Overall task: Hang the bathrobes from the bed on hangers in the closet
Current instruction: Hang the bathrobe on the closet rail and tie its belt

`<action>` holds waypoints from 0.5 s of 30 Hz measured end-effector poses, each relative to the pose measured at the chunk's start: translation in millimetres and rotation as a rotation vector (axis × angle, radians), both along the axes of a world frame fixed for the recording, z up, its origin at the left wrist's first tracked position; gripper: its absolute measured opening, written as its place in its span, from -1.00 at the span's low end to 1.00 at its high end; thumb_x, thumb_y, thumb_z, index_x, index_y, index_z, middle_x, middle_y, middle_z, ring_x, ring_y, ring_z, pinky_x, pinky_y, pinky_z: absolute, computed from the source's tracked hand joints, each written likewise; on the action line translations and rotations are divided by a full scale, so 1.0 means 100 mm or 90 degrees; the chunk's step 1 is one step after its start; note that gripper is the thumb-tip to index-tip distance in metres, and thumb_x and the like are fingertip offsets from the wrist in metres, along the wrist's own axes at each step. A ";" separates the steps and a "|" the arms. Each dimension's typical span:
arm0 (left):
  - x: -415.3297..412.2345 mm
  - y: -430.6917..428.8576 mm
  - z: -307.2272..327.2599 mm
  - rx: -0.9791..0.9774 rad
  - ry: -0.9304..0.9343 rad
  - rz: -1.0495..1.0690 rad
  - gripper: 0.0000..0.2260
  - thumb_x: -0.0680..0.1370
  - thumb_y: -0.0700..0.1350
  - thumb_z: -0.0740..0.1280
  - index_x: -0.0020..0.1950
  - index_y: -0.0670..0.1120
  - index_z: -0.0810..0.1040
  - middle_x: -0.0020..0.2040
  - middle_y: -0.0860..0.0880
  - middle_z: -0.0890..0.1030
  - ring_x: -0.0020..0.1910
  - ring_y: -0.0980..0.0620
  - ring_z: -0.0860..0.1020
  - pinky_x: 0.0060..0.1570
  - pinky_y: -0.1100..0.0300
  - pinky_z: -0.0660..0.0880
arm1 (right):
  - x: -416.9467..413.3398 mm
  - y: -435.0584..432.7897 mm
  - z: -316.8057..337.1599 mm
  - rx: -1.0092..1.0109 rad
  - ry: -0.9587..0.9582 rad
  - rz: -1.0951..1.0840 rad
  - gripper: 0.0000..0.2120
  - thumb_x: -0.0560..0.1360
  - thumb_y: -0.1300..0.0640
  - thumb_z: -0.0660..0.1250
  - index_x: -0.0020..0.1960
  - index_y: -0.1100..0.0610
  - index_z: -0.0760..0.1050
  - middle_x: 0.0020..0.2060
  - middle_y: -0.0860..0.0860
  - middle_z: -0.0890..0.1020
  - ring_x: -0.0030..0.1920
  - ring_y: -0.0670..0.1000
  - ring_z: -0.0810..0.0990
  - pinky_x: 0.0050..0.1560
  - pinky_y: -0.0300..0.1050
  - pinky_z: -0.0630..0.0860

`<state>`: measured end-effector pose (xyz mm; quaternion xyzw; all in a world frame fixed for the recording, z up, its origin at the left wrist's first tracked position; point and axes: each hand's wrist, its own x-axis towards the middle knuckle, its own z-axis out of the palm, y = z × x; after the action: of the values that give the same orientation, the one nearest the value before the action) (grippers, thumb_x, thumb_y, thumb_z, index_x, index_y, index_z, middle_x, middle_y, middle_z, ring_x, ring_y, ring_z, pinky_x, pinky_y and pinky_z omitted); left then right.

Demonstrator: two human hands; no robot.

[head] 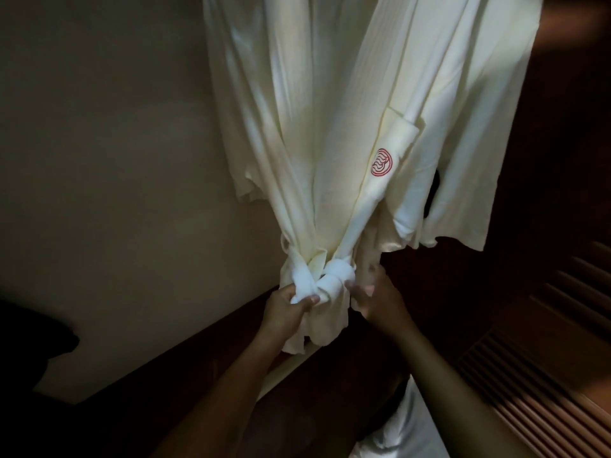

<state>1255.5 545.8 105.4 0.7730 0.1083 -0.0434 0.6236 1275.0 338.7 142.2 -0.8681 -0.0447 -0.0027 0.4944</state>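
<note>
Head view: left hand (287, 307) grips bathrobe belt (334, 276).

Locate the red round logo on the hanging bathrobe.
In the head view, the red logo sits right of centre on the front of the bathrobe, above and slightly right of the knotted belt.

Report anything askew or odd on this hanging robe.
The belt knot cinches the bathrobe into a tight bunch, so its fabric below hangs crumpled and uneven. The left hand grips the knot. No stain or tear shows.
</note>
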 end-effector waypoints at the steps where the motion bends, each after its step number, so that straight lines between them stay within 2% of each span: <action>1: 0.01 0.01 0.01 -0.001 -0.003 -0.019 -0.86 0.51 -0.02 0.49 0.07 0.07 0.71 -0.05 0.06 0.75 -0.03 0.07 0.71 0.07 -0.03 0.65 | 0.08 0.13 0.06 -0.003 -0.026 0.015 -0.68 0.57 0.00 0.43 0.27 -0.08 0.43 0.08 -0.22 0.54 0.04 -0.30 0.55 0.04 -0.34 0.44; 2: 0.03 0.03 0.02 0.003 -0.005 -0.034 -0.85 0.52 -0.02 0.49 0.08 0.05 0.71 -0.06 0.06 0.75 -0.04 0.08 0.71 0.05 -0.01 0.65 | 0.16 0.23 0.07 -0.019 -0.009 0.018 -0.68 0.57 -0.02 0.42 0.26 -0.08 0.42 0.07 -0.17 0.55 0.03 -0.21 0.56 0.02 -0.26 0.42; 4: 0.06 0.07 -0.02 0.009 0.006 -0.040 -0.84 0.50 -0.02 0.51 0.07 0.05 0.72 -0.09 0.06 0.75 -0.07 0.08 0.72 0.01 0.02 0.65 | 0.29 0.37 0.03 -0.094 0.047 -0.020 -0.64 0.57 -0.03 0.40 0.29 0.07 0.44 0.10 -0.02 0.60 0.11 0.01 0.59 0.03 -0.15 0.42; 5: 0.08 0.11 -0.04 0.013 0.019 -0.035 -0.84 0.49 -0.01 0.52 0.06 0.05 0.72 -0.10 0.07 0.75 -0.08 0.10 0.72 -0.03 0.08 0.65 | 0.32 0.42 0.04 -0.117 0.042 -0.040 -0.69 0.57 0.00 0.39 0.25 0.10 0.47 0.08 0.01 0.63 0.11 0.06 0.61 0.01 -0.12 0.45; 7: 0.15 0.21 -0.11 0.038 0.050 -0.011 -0.84 0.49 0.01 0.53 0.05 0.08 0.72 -0.10 0.11 0.74 -0.10 0.15 0.70 -0.11 0.20 0.59 | 0.34 0.42 0.15 -0.102 -0.028 -0.083 -0.80 0.57 0.04 0.39 0.14 0.10 0.52 -0.04 -0.03 0.63 0.02 0.01 0.62 -0.07 -0.14 0.43; 9: 0.24 0.31 -0.20 0.055 0.076 0.013 -0.86 0.50 0.02 0.52 0.04 0.07 0.71 -0.07 0.13 0.73 -0.09 0.18 0.67 -0.13 0.23 0.54 | 0.31 0.34 0.41 -0.042 -0.123 -0.195 -0.85 0.58 0.00 0.37 0.08 0.06 0.52 -0.12 -0.09 0.63 -0.12 -0.10 0.61 -0.15 -0.18 0.42; 11: 0.34 0.37 -0.21 0.056 0.080 0.028 -0.86 0.50 0.01 0.52 0.04 0.06 0.71 -0.03 0.11 0.73 -0.07 0.17 0.66 -0.11 0.24 0.54 | 0.28 0.19 0.60 0.084 -0.191 -0.344 -0.85 0.60 -0.01 0.35 0.05 0.07 0.49 -0.18 -0.09 0.62 -0.26 -0.25 0.60 -0.27 -0.36 0.43; 12: 0.39 0.39 -0.19 0.043 0.080 0.029 -0.86 0.50 -0.01 0.53 0.05 0.05 0.71 -0.02 0.09 0.73 -0.06 0.16 0.67 -0.10 0.24 0.55 | 0.26 0.09 0.59 0.126 -0.199 -0.404 -0.84 0.61 -0.01 0.35 0.05 0.08 0.48 -0.18 -0.10 0.60 -0.26 -0.27 0.60 -0.31 -0.44 0.40; 13: 0.43 0.40 -0.20 0.025 0.077 0.025 -0.85 0.50 -0.03 0.53 0.06 0.05 0.71 0.00 0.07 0.74 -0.06 0.16 0.68 -0.09 0.26 0.55 | 0.21 0.00 0.52 0.135 -0.179 -0.441 -0.81 0.61 -0.03 0.34 0.07 0.09 0.47 -0.17 -0.10 0.59 -0.25 -0.25 0.60 -0.29 -0.45 0.41; 15: 0.49 0.41 -0.18 -0.007 0.076 -0.004 -0.81 0.50 -0.03 0.53 0.10 0.05 0.71 0.03 0.07 0.74 -0.03 0.16 0.69 -0.05 0.26 0.57 | 0.15 -0.11 0.14 0.095 -0.033 -0.437 -0.67 0.56 -0.10 0.37 0.18 0.09 0.46 -0.05 -0.02 0.62 -0.14 -0.13 0.65 -0.09 -0.22 0.56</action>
<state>1304.5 586.9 87.3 0.7658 0.1428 -0.0921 0.6203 1290.3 327.3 156.0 -0.7938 0.2375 -0.1936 0.5253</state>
